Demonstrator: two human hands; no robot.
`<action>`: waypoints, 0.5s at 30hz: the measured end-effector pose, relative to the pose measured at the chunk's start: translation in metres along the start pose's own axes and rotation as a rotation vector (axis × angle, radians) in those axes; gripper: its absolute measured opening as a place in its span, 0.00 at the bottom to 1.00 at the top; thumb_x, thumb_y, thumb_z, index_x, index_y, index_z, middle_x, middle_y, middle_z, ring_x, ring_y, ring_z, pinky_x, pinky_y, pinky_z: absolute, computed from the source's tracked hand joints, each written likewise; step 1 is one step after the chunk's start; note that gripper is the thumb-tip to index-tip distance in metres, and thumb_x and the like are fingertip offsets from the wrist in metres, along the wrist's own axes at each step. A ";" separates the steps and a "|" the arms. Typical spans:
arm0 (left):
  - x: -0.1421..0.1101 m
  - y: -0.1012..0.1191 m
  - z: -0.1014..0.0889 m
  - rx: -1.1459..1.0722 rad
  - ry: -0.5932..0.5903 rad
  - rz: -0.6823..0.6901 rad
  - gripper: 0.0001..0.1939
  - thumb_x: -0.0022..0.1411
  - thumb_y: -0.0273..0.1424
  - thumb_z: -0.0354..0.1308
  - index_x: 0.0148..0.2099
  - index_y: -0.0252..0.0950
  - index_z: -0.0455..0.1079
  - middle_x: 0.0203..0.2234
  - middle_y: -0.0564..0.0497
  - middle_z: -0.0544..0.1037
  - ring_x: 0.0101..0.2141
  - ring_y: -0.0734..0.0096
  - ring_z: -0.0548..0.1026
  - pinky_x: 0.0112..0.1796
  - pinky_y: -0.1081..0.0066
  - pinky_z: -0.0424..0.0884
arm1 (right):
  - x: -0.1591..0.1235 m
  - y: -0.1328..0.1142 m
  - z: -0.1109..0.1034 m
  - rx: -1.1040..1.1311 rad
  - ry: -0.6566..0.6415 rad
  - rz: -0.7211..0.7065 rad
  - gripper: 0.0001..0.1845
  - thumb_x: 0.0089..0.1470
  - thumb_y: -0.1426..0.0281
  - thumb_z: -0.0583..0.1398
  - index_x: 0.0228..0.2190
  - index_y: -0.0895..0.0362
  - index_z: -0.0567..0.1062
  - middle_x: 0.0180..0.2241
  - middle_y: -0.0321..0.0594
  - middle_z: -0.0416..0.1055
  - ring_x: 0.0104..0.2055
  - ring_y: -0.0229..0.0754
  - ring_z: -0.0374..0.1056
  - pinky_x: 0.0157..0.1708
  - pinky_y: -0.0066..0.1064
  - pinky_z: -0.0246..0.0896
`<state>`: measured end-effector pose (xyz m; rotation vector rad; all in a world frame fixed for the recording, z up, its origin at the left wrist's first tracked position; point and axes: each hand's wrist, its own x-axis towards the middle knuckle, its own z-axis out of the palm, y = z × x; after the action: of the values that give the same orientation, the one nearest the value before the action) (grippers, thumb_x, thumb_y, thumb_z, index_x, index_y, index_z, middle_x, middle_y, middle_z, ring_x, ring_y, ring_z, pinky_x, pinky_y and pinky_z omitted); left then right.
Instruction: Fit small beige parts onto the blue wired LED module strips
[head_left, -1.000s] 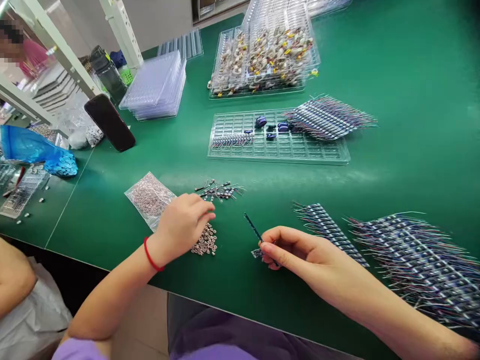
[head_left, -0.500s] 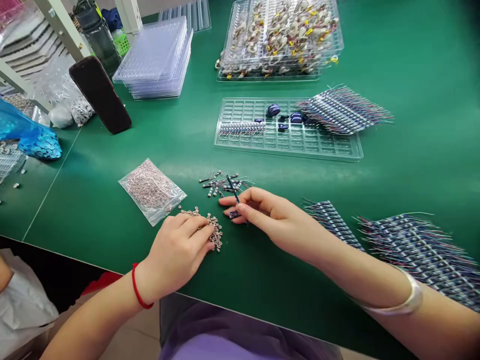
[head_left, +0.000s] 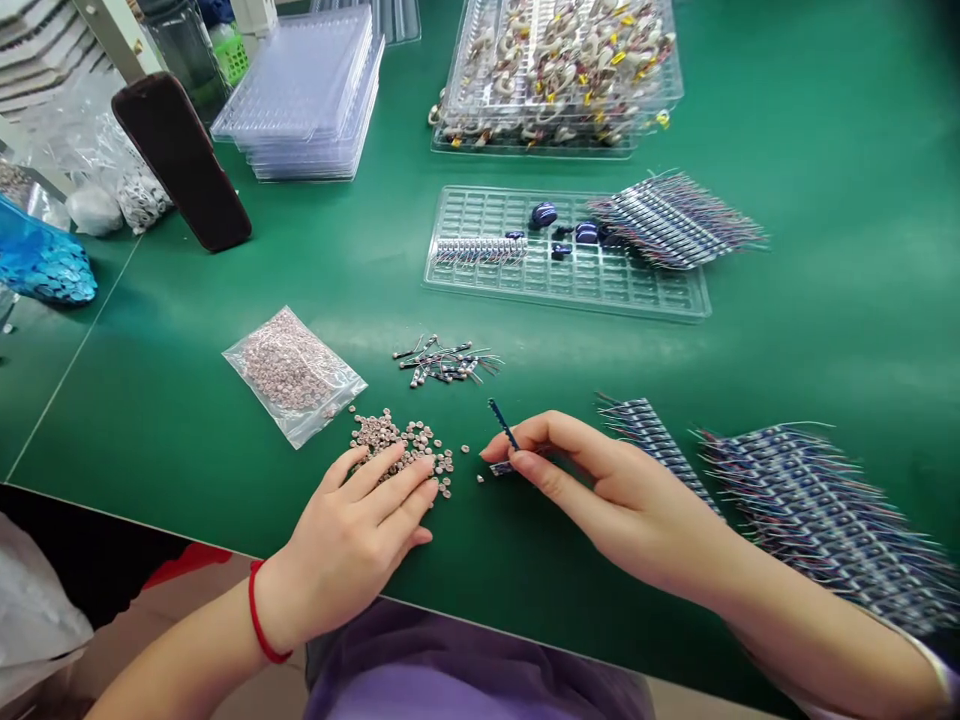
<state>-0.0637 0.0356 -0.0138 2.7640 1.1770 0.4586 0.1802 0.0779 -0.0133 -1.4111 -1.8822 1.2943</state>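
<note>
Pinkish-silver round beads point(head_left: 377, 432) lie partly under the open left hand point(head_left: 341, 540); light, flat fingertips should avoid scattering them. To their right, the right hand point(head_left: 607, 490) pinches a slim dark-blue strip point(head_left: 502, 422), with room between the hands; the green tabletop's near edge point(head_left: 480, 622) passes beneath the left wrist

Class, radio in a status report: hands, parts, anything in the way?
Left hand spread over loose discs. Right hand pinching thin strip, tip raised. Stray discs between the hands; bag beyond left hand, not touching it.
</note>
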 end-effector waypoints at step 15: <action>0.009 0.000 0.004 -0.046 0.230 -0.046 0.10 0.67 0.18 0.49 0.45 0.29 0.71 0.38 0.44 0.79 0.41 0.67 0.78 0.50 0.61 0.75 | 0.007 0.002 0.005 -0.039 0.168 0.030 0.14 0.59 0.55 0.56 0.30 0.52 0.69 0.24 0.36 0.69 0.26 0.41 0.65 0.27 0.33 0.61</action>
<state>-0.0564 0.0419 -0.0155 2.6940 1.2553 0.8061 0.1745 0.0826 -0.0190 -1.5225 -1.7899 1.1211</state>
